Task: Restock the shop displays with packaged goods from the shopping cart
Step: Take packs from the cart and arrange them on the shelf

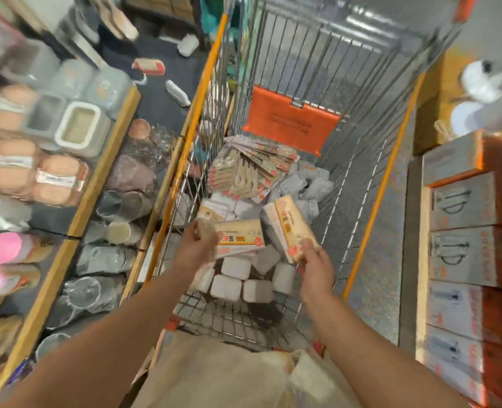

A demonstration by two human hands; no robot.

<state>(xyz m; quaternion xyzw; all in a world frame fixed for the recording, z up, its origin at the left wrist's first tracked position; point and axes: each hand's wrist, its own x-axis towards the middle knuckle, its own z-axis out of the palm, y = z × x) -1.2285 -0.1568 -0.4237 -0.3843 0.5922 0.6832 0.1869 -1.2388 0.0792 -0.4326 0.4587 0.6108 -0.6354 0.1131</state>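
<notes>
Now left hand [198, 245] grips cream pack [240, 237] lying sideways; right hand [314, 266] pinches second pack [288, 225], long side pointing up-left, over cart [370, 119].

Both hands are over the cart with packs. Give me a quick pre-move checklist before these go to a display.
1. Left hand grips a cream pack: ok.
2. Right hand grips a second pack: ok, held at its lower end only.
3. Packs lifted above the white packs in the shopping cart: ok.
4. Matching display slot in sight: cannot tell.
5. Shelf at left has room: not ok, crowded.
</notes>
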